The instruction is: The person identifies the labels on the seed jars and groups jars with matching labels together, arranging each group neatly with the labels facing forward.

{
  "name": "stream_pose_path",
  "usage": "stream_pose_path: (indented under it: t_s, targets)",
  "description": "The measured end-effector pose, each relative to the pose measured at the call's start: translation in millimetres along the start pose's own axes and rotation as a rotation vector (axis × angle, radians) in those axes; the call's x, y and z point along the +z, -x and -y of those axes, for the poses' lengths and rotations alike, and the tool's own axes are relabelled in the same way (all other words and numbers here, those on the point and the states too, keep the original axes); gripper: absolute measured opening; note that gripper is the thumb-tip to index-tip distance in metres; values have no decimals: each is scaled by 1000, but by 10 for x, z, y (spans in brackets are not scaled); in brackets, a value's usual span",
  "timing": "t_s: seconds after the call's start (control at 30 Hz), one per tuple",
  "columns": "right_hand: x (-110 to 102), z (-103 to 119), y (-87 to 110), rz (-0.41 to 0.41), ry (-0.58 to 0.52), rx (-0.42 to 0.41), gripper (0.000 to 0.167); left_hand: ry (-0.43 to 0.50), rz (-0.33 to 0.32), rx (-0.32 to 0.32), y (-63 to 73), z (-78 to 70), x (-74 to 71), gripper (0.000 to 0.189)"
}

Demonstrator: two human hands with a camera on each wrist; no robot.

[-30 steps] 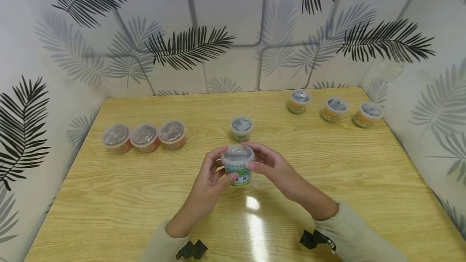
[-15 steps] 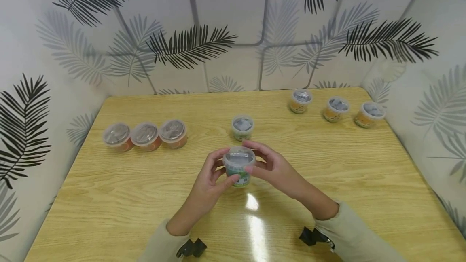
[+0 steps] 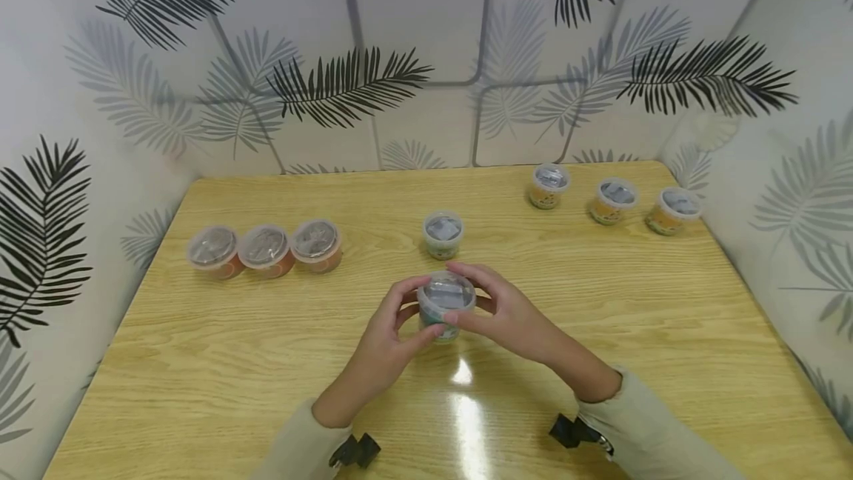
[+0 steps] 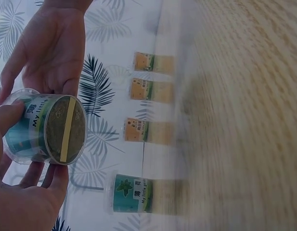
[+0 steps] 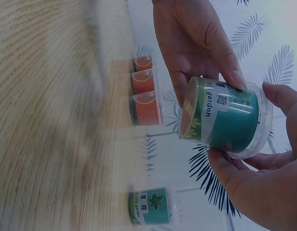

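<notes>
A clear plastic cup (image 3: 440, 321) with a teal "My little garden" label and a clear lid is raised above the table. My left hand (image 3: 389, 339) grips its left side, thumb at the front. On the other side my right hand (image 3: 509, 317) holds it around the rim, thumb near the lid's front edge. The cup's brown base (image 4: 66, 130) faces the left wrist camera, crossed by a yellowish strip. In the right wrist view the teal label (image 5: 235, 115) shows between both hands. A second teal cup (image 3: 443, 235) stands on the table just beyond.
Three orange-red lidded cups (image 3: 265, 250) stand in a row at the left of the wooden table (image 3: 220, 361). Three yellow-orange cups (image 3: 609, 202) stand apart at the back right. A leaf-patterned curtain or wall covering (image 3: 426, 35) rises behind the table.
Both hands have shifted slightly right with the cup. The cup has tipped so that its lid faces the head camera more and less of the label shows. The standing cups have stayed put.
</notes>
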State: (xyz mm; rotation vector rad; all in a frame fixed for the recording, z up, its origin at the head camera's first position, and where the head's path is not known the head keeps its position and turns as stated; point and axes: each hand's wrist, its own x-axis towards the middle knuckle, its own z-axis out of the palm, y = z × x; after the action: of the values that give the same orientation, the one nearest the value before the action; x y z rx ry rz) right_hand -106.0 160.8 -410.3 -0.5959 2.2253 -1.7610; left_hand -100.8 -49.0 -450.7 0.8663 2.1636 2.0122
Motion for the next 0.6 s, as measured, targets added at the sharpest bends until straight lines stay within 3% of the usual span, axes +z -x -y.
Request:
stream_pose_path:
  t_s: [0.13,0.37,0.6]
  targets:
    - [-15,-23,-9,-15,10,4,63,-20,-17,-22,-28,-36,21,59]
    - [-51,-76,-14,-42,-12,27,62,-21,-19,-42,-85,-257,52,56]
    - [-137,-106,-28,-70,10,39,61,-62,-7,-66,-167,-290,84,55]
